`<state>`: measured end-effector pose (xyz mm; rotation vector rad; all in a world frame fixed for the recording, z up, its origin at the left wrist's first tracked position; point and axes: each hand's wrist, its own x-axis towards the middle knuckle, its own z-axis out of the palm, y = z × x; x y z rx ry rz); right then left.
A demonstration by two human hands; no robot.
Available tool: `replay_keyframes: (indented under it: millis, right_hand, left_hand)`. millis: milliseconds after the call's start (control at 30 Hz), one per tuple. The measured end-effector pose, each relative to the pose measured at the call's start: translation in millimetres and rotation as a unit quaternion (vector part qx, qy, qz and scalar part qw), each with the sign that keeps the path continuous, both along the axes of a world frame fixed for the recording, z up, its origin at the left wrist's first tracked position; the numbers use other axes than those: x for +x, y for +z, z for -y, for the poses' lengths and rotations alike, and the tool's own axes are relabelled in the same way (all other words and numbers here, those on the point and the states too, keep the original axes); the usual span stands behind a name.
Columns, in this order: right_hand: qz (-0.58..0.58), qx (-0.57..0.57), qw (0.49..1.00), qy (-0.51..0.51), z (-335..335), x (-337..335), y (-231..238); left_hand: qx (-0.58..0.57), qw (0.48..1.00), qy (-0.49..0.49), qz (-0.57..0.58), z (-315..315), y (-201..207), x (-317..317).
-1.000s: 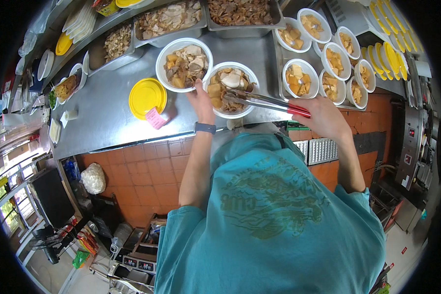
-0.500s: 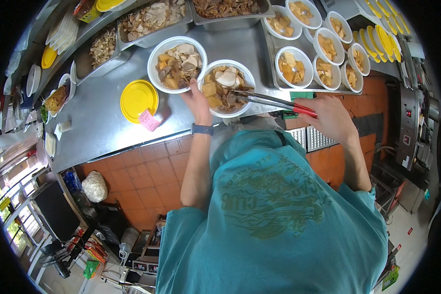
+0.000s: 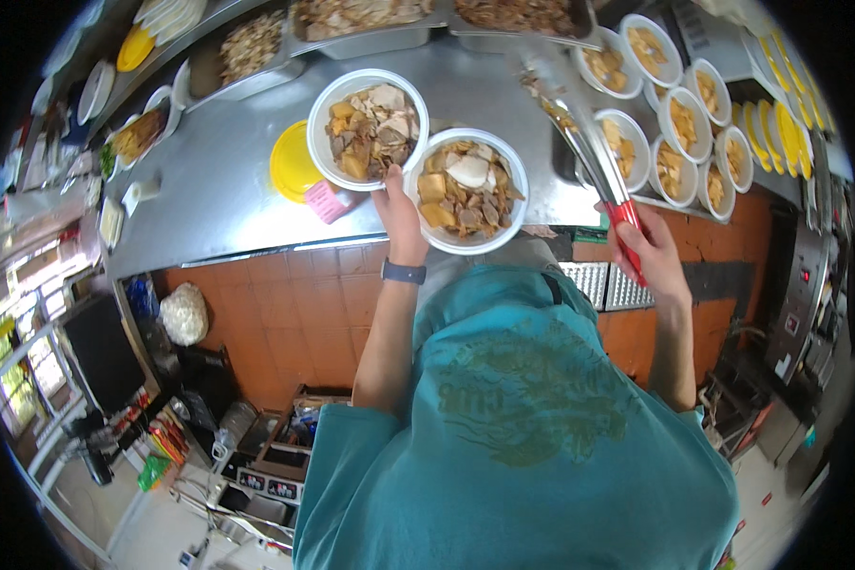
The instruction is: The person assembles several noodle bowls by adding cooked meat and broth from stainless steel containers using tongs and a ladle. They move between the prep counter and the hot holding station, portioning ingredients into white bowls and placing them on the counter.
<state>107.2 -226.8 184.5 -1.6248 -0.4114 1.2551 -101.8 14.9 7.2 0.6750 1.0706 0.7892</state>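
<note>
My left hand point(image 3: 404, 223) has its fingers and thumb on the near rim of a white plastic bowl point(image 3: 322, 135) of chopped meat and yellow chunks. Against its right side stands a second white bowl point(image 3: 469, 248), holding brown meat pieces, yellow chunks and a pale white piece on top. In my right hand point(image 3: 657, 255) are metal tongs point(image 3: 600, 163) with red handles, raised to the right of this bowl. Their far end is blurred with brown bits at it; whether they grip food I cannot tell. A yellow lid point(image 3: 291, 165) and a pink slip point(image 3: 327, 202) lie left of the bowls.
Metal pans of chopped meat point(image 3: 361, 45) line the back of the steel counter point(image 3: 209, 195). Several white bowls with yellow chunks point(image 3: 676, 186) crowd a tray at right, partly stacked. Yellow lids point(image 3: 790, 142) stand beyond them. Orange tiled floor point(image 3: 285, 323) shows below the counter edge.
The tongs have left the right-hand bowl and swung up and to the right, with my right hand lower. My left hand still holds the left bowl. The view has shifted.
</note>
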Motion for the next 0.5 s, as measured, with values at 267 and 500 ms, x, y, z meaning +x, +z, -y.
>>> replay_keyframes:
  millis: [267, 500]
  right_hand:
    - [-0.207, 0.036, 0.975, 0.067, -113, -55, -63]
    - [-0.341, 0.074, 0.911, 0.218, -234, -126, -123]
  left_hand:
    - [-0.105, 0.99, 0.084, -0.031, -12, 39, -132]
    - [-0.031, 0.917, 0.359, -0.17, 6, 20, -274]
